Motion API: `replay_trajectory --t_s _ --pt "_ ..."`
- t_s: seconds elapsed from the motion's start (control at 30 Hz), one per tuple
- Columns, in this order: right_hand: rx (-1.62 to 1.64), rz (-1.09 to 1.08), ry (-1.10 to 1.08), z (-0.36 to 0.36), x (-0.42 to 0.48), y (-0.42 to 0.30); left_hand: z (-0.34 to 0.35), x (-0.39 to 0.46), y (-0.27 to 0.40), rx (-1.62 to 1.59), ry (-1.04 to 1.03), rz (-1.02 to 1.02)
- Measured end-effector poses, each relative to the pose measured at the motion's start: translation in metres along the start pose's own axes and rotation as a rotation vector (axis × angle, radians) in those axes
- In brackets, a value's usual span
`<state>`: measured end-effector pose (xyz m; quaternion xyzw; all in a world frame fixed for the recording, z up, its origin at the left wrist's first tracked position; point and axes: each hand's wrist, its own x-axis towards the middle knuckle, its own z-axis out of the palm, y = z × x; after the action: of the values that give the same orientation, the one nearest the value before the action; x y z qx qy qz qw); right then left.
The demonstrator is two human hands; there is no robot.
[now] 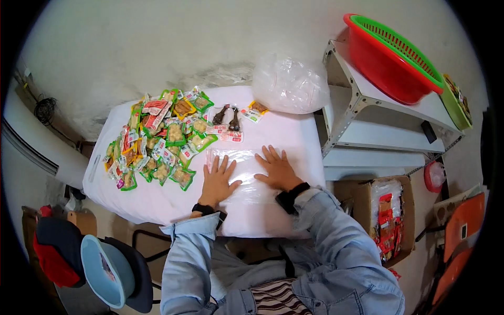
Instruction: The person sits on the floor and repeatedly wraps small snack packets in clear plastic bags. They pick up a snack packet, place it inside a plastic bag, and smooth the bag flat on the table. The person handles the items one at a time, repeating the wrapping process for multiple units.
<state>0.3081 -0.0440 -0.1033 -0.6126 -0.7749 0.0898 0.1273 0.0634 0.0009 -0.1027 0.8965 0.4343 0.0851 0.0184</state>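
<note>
A clear plastic bag [246, 169] lies flat on the white-covered table [256, 222]. My left hand [218, 181] rests on its left side with the fingers apart. On its right side my right hand [277, 169] is spread, palm down. Neither hand grips anything. To the left of the bag is a loose heap of small sealed food packets [175, 134], many with green edges. Two packets with dark drumsticks [234, 120] lie just beyond the bag, beside a yellow-edged packet [258, 108].
A bulging clear bag [291, 84] sits at the table's back right. Beside it stands a metal shelf [350, 92] bearing a red basin [378, 67] with a green basket. A cardboard box [362, 197] of packets is on the right. A light-blue basin [106, 271] rests on a chair.
</note>
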Motion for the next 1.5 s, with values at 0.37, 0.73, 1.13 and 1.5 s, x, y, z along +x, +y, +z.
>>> replay_trajectory --t_s 0.37,0.73,1.13,1.5 --pt "0.17 0.078 0.612 -0.033 0.003 0.061 -0.022 -0.007 0.017 -0.167 0.188 -0.016" --pt "0.025 0.246 0.504 -0.134 0.124 0.115 0.001 -0.061 0.057 -0.299 0.338 -0.071" --pt "0.633 0.149 1.057 -0.157 0.039 0.047 0.002 -0.065 0.06 -0.284 0.429 -0.033" --pt "1.92 0.31 0.204 -0.084 -0.113 -0.083 -0.086 -0.079 0.107 -1.951 0.349 -0.29"
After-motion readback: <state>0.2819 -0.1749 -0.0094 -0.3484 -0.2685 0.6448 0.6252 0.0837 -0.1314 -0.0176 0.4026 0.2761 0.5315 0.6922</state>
